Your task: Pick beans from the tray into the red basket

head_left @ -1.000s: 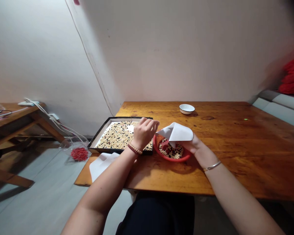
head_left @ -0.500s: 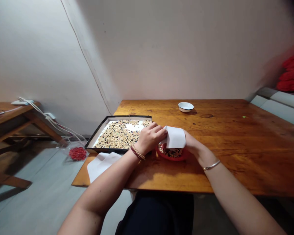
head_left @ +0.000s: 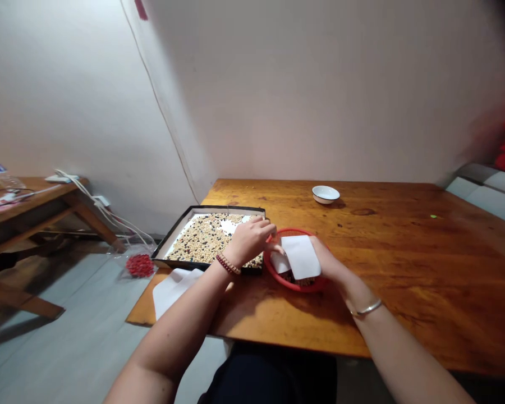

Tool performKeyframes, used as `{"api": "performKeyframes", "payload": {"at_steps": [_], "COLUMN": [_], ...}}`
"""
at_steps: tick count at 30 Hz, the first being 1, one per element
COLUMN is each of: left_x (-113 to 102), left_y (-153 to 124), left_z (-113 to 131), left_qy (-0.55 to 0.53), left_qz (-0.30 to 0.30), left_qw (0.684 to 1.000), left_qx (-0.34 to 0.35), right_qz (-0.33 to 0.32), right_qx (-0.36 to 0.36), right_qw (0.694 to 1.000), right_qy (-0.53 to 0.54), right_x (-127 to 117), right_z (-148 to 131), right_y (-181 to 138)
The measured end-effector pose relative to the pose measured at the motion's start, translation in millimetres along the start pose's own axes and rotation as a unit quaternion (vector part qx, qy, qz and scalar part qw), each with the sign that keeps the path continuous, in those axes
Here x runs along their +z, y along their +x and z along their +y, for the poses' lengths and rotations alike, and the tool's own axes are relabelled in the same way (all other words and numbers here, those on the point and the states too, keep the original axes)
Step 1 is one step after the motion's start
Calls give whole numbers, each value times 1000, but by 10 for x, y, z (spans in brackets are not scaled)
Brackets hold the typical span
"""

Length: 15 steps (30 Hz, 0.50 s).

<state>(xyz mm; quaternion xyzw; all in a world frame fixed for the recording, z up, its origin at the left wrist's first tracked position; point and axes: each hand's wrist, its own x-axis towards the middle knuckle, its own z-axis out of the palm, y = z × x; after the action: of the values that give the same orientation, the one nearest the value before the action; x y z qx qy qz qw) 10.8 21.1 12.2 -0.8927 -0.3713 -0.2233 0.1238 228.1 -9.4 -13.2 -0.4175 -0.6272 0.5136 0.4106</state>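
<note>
My right hand (head_left: pixel 325 259) is closed on a folded piece of white paper (head_left: pixel 302 257), which hides most of its fingers. This paper is over a red plastic basket (head_left: pixel 295 232) with brown and dark beans (head_left: pixel 303 281) inside it. At the basket's left rim is my left hand (head_left: pixel 255 238), its fingers bent and its thumb apart from them near the paper; I see nothing held in it. Behind that hand lies a shallow black-edged box (head_left: pixel 177 227), spread with pale and dark beans (head_left: pixel 204 237).
Another white sheet (head_left: pixel 172 292) lies at the table's front left. Farther back on the wooden table (head_left: pixel 404 252) stands a white enamel bowl (head_left: pixel 325 194). A bag of red things (head_left: pixel 139 265) is on the left, below table height. Cables (head_left: pixel 109 210) hang from a side table (head_left: pixel 33 193).
My left hand has drawn back a little to the left from the white paper. The paper has tipped lower over the basket, and more of the basket's rim shows. The view has shifted slightly.
</note>
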Motion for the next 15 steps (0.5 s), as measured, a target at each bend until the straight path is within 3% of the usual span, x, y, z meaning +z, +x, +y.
{"api": "performKeyframes", "payload": {"at_steps": [3, 6, 8, 11, 15], "left_x": [-71, -119, -125, -123, -156], "left_y": [-84, -216, -293, -365, -411], "left_z": [-281, -583, -731, -839, -869], "left_qy": [77, 129, 126, 106, 101], "left_qz": [-25, -126, -178, -210, -212], "left_qw": [982, 934, 908, 885, 878], "left_qx": [-172, -308, -358, -402, -418], "right_qz": [78, 81, 83, 75, 156], "right_qx": [64, 126, 125, 109, 124], "right_qw": [986, 956, 956, 963, 941], "right_qy": [135, 254, 253, 236, 273], "right_x": [14, 30, 47, 79, 55], "right_z": [-86, -137, -145, -112, 48], "right_y": [-25, -53, -51, -21, -40]}}
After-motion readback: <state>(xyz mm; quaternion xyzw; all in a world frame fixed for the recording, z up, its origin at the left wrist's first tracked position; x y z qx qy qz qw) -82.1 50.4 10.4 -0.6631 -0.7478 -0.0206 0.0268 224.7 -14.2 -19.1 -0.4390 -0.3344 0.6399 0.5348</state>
